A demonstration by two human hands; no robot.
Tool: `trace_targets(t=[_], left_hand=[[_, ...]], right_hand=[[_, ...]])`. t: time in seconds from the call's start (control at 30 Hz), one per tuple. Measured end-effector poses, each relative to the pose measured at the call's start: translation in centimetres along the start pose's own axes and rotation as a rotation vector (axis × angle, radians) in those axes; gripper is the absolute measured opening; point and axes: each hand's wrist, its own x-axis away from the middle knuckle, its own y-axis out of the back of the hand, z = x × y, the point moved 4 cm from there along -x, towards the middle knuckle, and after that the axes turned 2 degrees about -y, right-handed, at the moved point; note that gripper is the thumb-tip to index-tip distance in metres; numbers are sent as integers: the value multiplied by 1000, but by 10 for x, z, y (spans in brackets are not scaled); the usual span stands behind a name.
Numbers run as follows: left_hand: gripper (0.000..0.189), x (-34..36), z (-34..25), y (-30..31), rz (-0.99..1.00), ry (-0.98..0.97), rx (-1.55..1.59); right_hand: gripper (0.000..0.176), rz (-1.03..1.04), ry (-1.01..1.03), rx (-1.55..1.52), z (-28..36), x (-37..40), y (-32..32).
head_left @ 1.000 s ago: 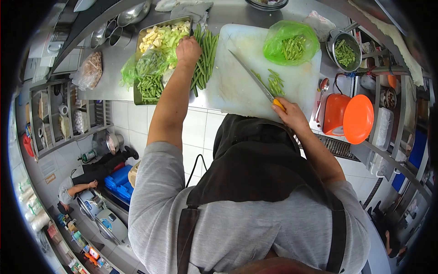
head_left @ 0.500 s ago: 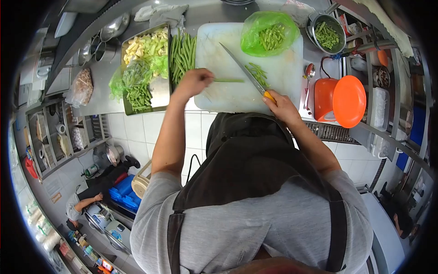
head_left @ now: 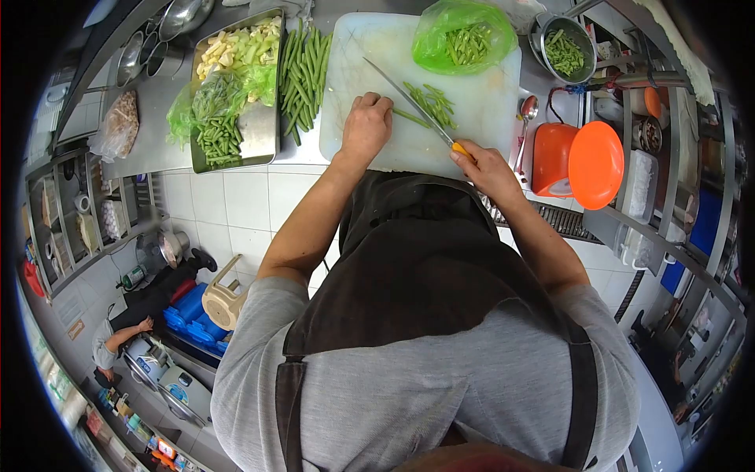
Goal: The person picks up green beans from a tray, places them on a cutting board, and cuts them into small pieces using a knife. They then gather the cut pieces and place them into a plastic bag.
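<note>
My right hand point(head_left: 486, 167) is closed round the yellow handle of a knife point(head_left: 409, 100), whose blade points up and left across the white cutting board point(head_left: 354, 63). On the board, my left hand point(head_left: 368, 124) has its fingers curled on a green bean point(head_left: 410, 118) that sticks out towards the blade. Cut bean pieces point(head_left: 437, 104) lie just beyond the blade, to its right. A pile of long whole green beans point(head_left: 305, 75) rests left of the board. At the board's far right sits a green plastic bag point(head_left: 460, 39) with cut beans inside.
A metal tray point(head_left: 259, 141) of cut vegetables and bagged greens stands at the left. To the right are a pot point(head_left: 586, 72) of cut beans, a spoon point(head_left: 525, 118) and an orange container point(head_left: 553, 149) with an orange lid point(head_left: 596, 165). Another person point(head_left: 145, 315) is at lower left.
My left hand has moved right across the board with the bean, closer to the knife blade. My right hand still holds the knife. The whole view has shifted slightly.
</note>
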Motion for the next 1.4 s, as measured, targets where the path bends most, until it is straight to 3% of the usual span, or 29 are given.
trace_targets(t=[0.4, 0.5, 0.57, 0.67, 0.8, 1.0, 1.17, 1.4], left_hand=[[12, 4, -6, 0, -24, -29, -30], [12, 3, -7, 2, -43, -34, -18], [12, -4, -1, 0, -37, -42, -15], [12, -3, 0, -1, -50, -41, -3], [12, -3, 2, -2, -57, -33, -5], [11, -3, 1, 1, -36, -41, -9], [11, -3, 2, 0, -70, -52, 23], [11, -3, 2, 0, -48, -28, 23]], right_hand=[[41, 121, -14, 88, 4, -1, -5], [42, 76, 89, 67, 8, -29, -23], [42, 58, -35, 16, 17, -50, -27], [42, 1, -37, -2, 11, -41, -18], [41, 74, -51, 28, 11, -23, -9], [41, 41, 87, 21, 19, -54, -34], [40, 32, -36, -26, 18, -45, -22], [41, 100, -34, -26, 20, -65, -40]])
